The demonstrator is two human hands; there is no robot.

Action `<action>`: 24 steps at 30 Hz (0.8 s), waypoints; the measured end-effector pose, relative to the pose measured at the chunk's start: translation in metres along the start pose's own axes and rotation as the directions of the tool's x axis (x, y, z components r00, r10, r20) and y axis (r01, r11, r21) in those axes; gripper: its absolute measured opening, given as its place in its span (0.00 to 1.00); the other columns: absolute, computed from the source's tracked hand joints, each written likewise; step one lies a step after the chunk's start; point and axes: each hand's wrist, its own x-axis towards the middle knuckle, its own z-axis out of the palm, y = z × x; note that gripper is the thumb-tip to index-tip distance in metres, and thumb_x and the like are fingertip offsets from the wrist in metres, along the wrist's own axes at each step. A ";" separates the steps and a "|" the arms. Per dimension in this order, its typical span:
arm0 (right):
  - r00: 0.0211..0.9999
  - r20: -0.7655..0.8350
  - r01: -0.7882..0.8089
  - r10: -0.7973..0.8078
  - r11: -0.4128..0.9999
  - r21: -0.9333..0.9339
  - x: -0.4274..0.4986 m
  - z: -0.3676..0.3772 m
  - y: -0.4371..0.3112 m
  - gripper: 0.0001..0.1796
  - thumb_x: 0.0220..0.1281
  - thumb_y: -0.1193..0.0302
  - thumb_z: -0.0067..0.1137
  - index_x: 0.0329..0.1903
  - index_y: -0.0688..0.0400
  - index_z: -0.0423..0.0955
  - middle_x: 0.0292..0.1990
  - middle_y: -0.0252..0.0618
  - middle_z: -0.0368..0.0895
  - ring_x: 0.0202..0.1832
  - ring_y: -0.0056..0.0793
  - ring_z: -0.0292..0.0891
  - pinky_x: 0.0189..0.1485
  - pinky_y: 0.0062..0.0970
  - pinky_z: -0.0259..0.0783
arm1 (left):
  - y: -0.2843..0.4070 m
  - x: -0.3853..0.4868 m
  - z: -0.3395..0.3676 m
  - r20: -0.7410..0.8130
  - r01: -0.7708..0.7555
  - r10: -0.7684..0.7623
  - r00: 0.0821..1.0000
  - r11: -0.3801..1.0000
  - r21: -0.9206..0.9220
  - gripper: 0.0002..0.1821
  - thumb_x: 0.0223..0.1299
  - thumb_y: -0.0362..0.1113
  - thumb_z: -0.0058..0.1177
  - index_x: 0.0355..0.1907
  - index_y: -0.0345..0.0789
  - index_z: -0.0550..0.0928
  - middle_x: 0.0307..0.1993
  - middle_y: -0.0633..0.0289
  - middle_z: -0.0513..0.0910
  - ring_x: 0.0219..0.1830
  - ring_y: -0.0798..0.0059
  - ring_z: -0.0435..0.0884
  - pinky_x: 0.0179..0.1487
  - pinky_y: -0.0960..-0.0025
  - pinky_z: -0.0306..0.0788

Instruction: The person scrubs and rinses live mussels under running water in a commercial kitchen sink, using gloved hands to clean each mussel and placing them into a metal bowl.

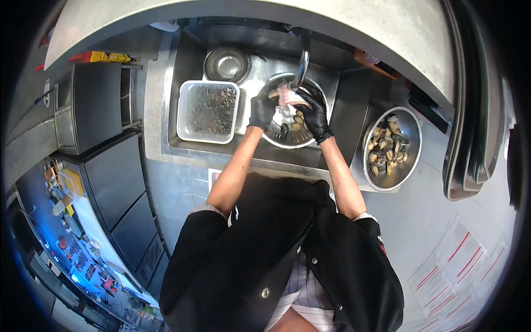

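Observation:
Both hands wear black gloves over a perforated metal colander (291, 146) in the steel sink. My right hand (314, 112) is closed around a pale pinkish item (292, 97), blurred, right below the faucet spout (305, 58). My left hand (262, 111) is at the colander's left side, its fingers near that item; whether it grips anything cannot be made out. Several shellfish (298, 120), abalone-like, lie in the colander under the hands. Another, darker piece (284, 128) lies nearer the front.
Left in the sink stand a white plastic tub (181, 112) of dark wet bits and a round metal bowl (206, 66). On the right, an oval metal bowl (366, 166) holds many shellfish. A pale shelf edge (265, 8) overhangs the sink; trays (456, 124) stand upright at right.

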 end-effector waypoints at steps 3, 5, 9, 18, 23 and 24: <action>0.999 0.033 -0.027 0.027 1.000 0.004 0.006 0.003 0.008 0.26 0.49 0.83 0.63 0.55 0.55 0.80 0.54 0.42 0.79 0.57 0.37 0.74 0.62 0.33 0.68 | -0.016 0.006 0.007 0.005 0.030 -0.030 1.000 0.991 -0.129 0.17 0.52 0.22 0.58 0.47 0.32 0.81 0.41 0.55 0.87 0.42 0.72 0.85 0.48 0.70 0.77; 0.991 0.038 -0.134 0.132 0.990 0.052 0.004 -0.009 0.012 0.25 0.50 0.82 0.63 0.55 0.55 0.80 0.54 0.41 0.79 0.57 0.36 0.74 0.63 0.33 0.68 | -0.013 0.003 0.007 0.012 0.056 -0.055 0.998 0.986 -0.159 0.16 0.52 0.22 0.57 0.47 0.32 0.81 0.39 0.55 0.87 0.42 0.72 0.85 0.47 0.70 0.77; 0.990 0.067 -0.127 0.122 0.989 0.077 0.001 0.000 0.004 0.26 0.51 0.79 0.67 0.56 0.55 0.79 0.57 0.40 0.77 0.62 0.38 0.70 0.66 0.34 0.65 | -0.022 0.010 0.013 0.014 0.054 -0.053 0.998 0.998 -0.031 0.15 0.52 0.22 0.58 0.45 0.31 0.82 0.38 0.55 0.86 0.40 0.71 0.85 0.46 0.69 0.77; 0.999 -0.046 -0.006 0.008 0.999 0.032 -0.006 0.014 0.010 0.27 0.49 0.83 0.64 0.56 0.56 0.79 0.55 0.42 0.78 0.59 0.39 0.73 0.61 0.34 0.70 | -0.019 0.009 0.020 -0.031 0.007 -0.012 0.999 0.988 -0.153 0.15 0.50 0.19 0.57 0.44 0.31 0.81 0.38 0.60 0.85 0.41 0.74 0.83 0.49 0.71 0.75; 0.973 -0.031 -0.216 0.227 0.955 0.203 -0.013 0.000 0.023 0.27 0.49 0.82 0.64 0.56 0.55 0.79 0.55 0.43 0.79 0.57 0.40 0.74 0.62 0.34 0.69 | -0.031 0.007 0.020 0.029 0.083 -0.078 0.997 0.958 -0.274 0.17 0.52 0.18 0.56 0.46 0.31 0.81 0.41 0.60 0.85 0.43 0.75 0.82 0.51 0.73 0.73; 0.956 -0.016 -0.269 0.292 0.899 0.346 -0.009 0.003 0.011 0.27 0.49 0.82 0.64 0.56 0.56 0.79 0.55 0.43 0.79 0.57 0.39 0.74 0.62 0.34 0.69 | -0.044 0.001 0.023 0.026 0.074 -0.070 0.997 0.952 -0.297 0.17 0.52 0.18 0.57 0.47 0.30 0.81 0.41 0.60 0.85 0.43 0.75 0.82 0.51 0.73 0.73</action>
